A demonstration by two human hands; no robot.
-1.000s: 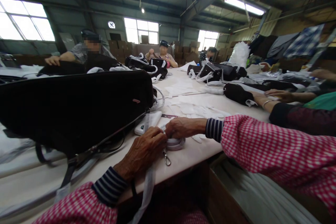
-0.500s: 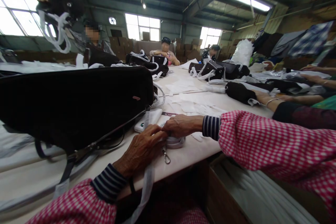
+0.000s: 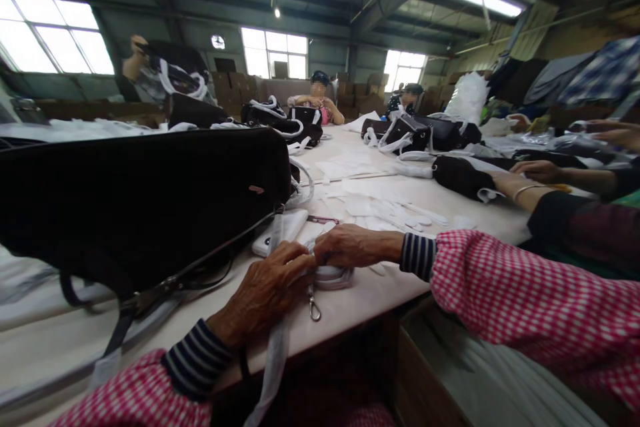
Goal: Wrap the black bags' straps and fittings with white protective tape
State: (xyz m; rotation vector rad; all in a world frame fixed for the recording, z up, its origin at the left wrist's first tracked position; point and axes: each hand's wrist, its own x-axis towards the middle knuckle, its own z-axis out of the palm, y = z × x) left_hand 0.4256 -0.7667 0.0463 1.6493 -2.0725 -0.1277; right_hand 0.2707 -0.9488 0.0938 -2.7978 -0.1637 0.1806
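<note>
My left hand (image 3: 265,290) and my right hand (image 3: 353,245) meet on a coiled white strap (image 3: 333,277) at the edge of a pale work table (image 3: 370,287). Its loose end hangs over the edge, and a metal swivel clasp (image 3: 313,308) dangles below my left fingers. Both hands curl over the coil, hiding much of it. Just beyond them lies a white flat packet (image 3: 280,230). A large black bag (image 3: 140,200) lies on its side to my left, its dark strap running towards my left hand without touching it.
Black bags with white straps and scattered white paper pieces (image 3: 375,207) cover the table. Co-workers' hands (image 3: 537,172) rest on a black bag (image 3: 463,177) at right. A co-worker at far left lifts a bag (image 3: 175,73). A cardboard bin (image 3: 425,373) stands below the table edge.
My hands stay on the strap with only small shifts. The bag held by the far-left co-worker rose high, then came lower and to the right. The co-workers' hands at right shifted slightly.
</note>
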